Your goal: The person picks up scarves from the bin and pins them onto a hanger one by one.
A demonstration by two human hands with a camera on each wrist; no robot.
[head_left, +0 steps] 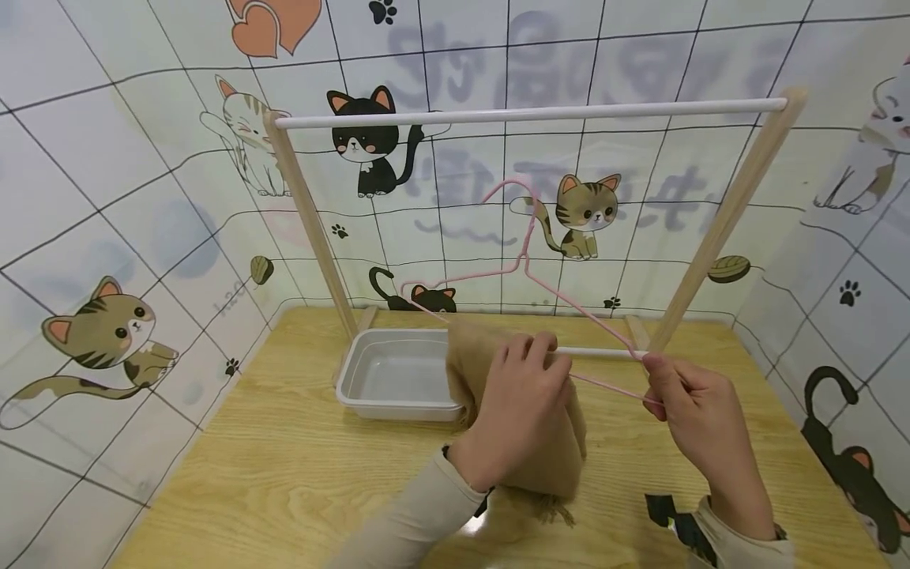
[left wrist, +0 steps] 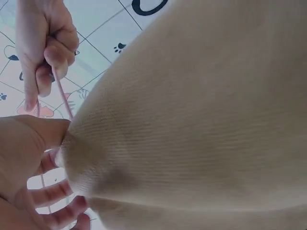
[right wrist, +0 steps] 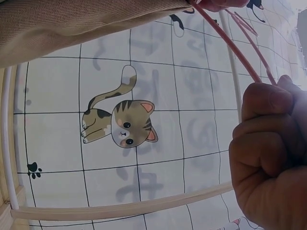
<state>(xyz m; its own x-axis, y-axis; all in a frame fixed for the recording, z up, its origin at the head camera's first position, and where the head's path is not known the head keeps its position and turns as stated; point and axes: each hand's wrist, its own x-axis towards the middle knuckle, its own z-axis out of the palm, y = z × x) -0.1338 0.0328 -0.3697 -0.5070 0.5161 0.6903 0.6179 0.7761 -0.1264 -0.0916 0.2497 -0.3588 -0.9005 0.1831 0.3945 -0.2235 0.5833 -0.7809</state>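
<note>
Cloth (head_left: 547,462), tan and fringed at its near edge, hangs closest to you above the surface (head_left: 249,458), seemingly draped over the lower bar of the pink hanger (head_left: 579,304); your left hand (head_left: 522,387) partly hides the fold. To do this well, ease the cloth evenly along that bar, smoothing the fold and checking that both layers fall alike. Steady the hanger meanwhile: its right end appears lower or nearer, so the cloth could slip that way, and a hard tug might bend the thin frame.

Your left hand reaches in from the near side, back of the hand up, thumb and fingers gripping the cloth at the bar. Your right hand (head_left: 700,407) is at the hanger's right end, thumb uppermost, fingers clenched round the pink corner.

Farther off to the left, the white tray (head_left: 398,406) stands on the surface, partly behind the cloth; mind its rim when you shift the folds. Beyond rises the wooden rack (head_left: 727,221) with its white rail (head_left: 529,115). The hanger's hook curves toward the left, apart from that rail. Farthest is the cat-printed wall (head_left: 661,182).
</note>
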